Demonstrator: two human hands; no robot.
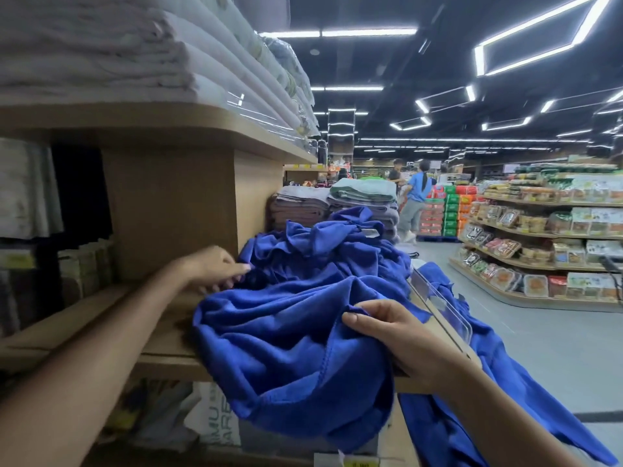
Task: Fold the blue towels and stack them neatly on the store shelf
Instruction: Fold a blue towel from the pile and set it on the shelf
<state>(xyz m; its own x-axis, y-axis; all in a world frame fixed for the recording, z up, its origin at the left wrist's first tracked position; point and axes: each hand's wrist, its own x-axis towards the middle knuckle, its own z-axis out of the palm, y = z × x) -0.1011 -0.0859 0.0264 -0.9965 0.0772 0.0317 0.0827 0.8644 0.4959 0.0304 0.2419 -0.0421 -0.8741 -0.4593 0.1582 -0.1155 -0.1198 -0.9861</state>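
at frame centre our left hand [215, 268] pinches the rumpled blue towels [296, 318] on the shelf [161, 348]; our right hand [401, 338] grips a fold lower right.

- A heap of unfolded towels [303, 298] lies on the shelf [161, 345], spilling over its front edge, with one end hanging down at the right below the shelf.
- The left hand [215, 269] rests at the heap's far left side, beside an upright divider panel [175, 210].
- The right hand [401, 338] grips the heap's near right part, just beside the clear price rail [441, 308] on the shelf edge.
- Behind the heap stand folded stacks [337, 205].
- An upper shelf [168, 126] above carries more folded linens [118, 52].
- Across the aisle, to the right, stand shelves of packaged goods [553, 237].
- Two people [416, 200] stand far down the aisle.
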